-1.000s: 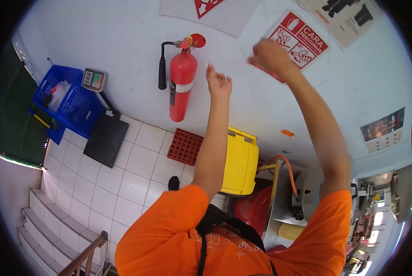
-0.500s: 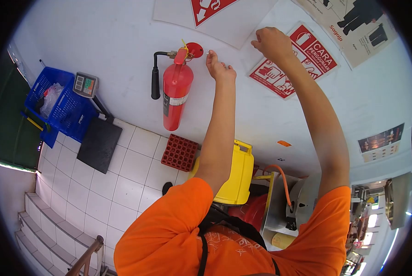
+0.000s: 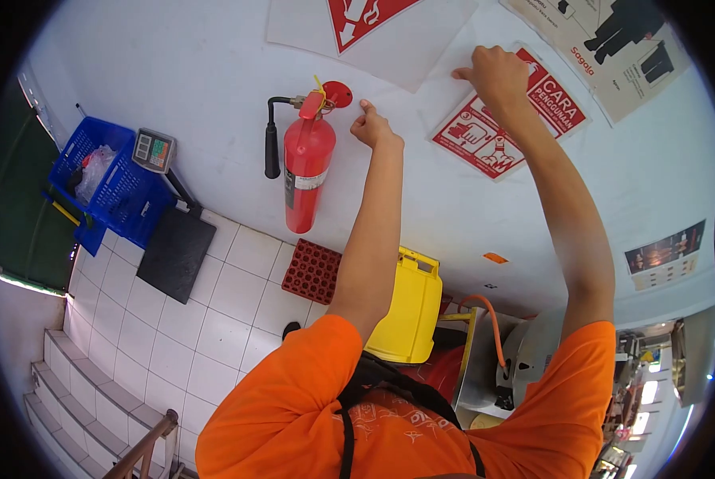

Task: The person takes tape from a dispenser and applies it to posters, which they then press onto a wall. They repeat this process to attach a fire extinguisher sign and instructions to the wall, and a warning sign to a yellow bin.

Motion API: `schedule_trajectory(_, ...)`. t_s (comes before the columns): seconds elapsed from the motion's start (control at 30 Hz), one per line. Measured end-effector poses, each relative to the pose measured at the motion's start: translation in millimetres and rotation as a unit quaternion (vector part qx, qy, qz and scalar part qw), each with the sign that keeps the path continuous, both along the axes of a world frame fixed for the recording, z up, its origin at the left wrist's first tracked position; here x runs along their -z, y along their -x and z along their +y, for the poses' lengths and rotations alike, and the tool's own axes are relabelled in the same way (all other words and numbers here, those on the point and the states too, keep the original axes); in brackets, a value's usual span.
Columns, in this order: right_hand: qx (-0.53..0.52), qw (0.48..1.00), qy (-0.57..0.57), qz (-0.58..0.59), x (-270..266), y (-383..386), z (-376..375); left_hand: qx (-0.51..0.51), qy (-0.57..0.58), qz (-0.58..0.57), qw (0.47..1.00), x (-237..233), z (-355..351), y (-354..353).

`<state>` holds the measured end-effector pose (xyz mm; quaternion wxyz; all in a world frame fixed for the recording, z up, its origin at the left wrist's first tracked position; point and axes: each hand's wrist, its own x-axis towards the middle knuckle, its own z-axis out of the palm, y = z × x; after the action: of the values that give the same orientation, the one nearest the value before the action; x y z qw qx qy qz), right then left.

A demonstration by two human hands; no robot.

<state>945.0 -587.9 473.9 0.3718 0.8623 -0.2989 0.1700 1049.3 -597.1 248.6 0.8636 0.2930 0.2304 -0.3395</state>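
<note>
My left hand (image 3: 371,125) is raised near the wall, just right of the red fire extinguisher (image 3: 307,164). Its fingers are curled and the forefinger and thumb are close together; what they hold, if anything, is too small to name. The extinguisher hangs from a round red wall mount (image 3: 339,93), with a yellow tie at its valve and a black horn on its left. Higher up, my right hand (image 3: 497,76) has curled fingers with the thumb pointing left, over the red-and-white instruction sign (image 3: 485,136). Whatever is under those fingers is hidden.
A blue crate (image 3: 94,164) with plastic bags stands at the left beside a scale (image 3: 176,254). Below the extinguisher lies a red egg tray (image 3: 312,270), next to a yellow bin lid (image 3: 408,307). An orange hose (image 3: 491,319) curves at the right; steps (image 3: 94,407) are lower left.
My left hand has moved slightly down, and its fingers have curled in. My right hand has shifted right, further over the sign. The view has shifted a little.
</note>
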Motion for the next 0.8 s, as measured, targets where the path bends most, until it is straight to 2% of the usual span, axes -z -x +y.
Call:
schedule_trajectory(0.03, 0.008, 1.000, -0.005, -0.009, -2, 3, 0, -0.002, -0.002, 0.000, 1.000, 10, -3, 2)
schedule_trajectory(0.1, 0.018, 1.000, -0.004, -0.015, -6, 7, 1, -0.122, -0.070, -0.101, 0.985, 17, -14, 7)
schedule_trajectory(0.13, 0.013, 1.000, -0.001, -0.018, -8, 9, 1, -0.126, -0.067, -0.102, 0.984, 12, -8, 12)
schedule_trajectory(0.17, 0.017, 0.999, -0.001, -0.030, -9, 11, 0, -0.183, -0.132, -0.346, 0.911, 7, 7, 22)
schedule_trajectory(0.2, 0.021, 0.999, -0.002, -0.041, -9, 12, 0, -0.226, -0.192, -0.562, 0.772, 1, 22, 31)
schedule_trajectory(0.27, 0.013, 0.999, -0.004, -0.051, -8, 13, 3, -0.212, -0.172, -0.757, 0.593, -15, 43, 35)
schedule_trajectory(0.3, 0.001, 0.998, 0.003, -0.061, -7, 13, 6, -0.212, -0.176, -0.754, 0.596, -20, 44, 35)
schedule_trajectory(0.37, -0.013, 0.997, 0.011, -0.071, 1, 11, 9, -0.139, -0.215, -0.873, 0.415, -25, 35, 32)
schedule_trajectory(0.4, -0.028, 0.998, 0.012, -0.061, 14, 7, 9, -0.139, -0.215, -0.874, 0.414, -26, 31, 29)
schedule_trajectory(0.47, -0.042, 0.998, 0.015, -0.052, 26, 4, 5, -0.119, -0.293, -0.885, 0.341, -21, 21, 23)
schedule_trajectory(0.5, -0.032, 0.997, -0.018, -0.065, 29, 1, -1, -0.121, -0.292, -0.886, 0.339, -16, 15, 20)
schedule_trajectory(0.53, -0.021, 0.995, -0.053, -0.076, 31, 0, -4, -0.105, -0.277, -0.874, 0.385, -9, 18, 21)
schedule_trajectory(0.57, -0.032, 0.996, -0.032, -0.081, 34, 1, -6, -0.087, -0.259, -0.861, 0.430, -2, 20, 21)
schedule_trajectory(0.67, -0.022, 0.996, -0.045, -0.072, 39, 2, -10, -0.072, -0.255, -0.857, 0.443, 14, 26, 15)
schedule_trajectory(0.8, -0.027, 0.996, -0.033, -0.073, 42, -1, -7, -0.041, -0.275, -0.860, 0.428, 19, 30, 8)
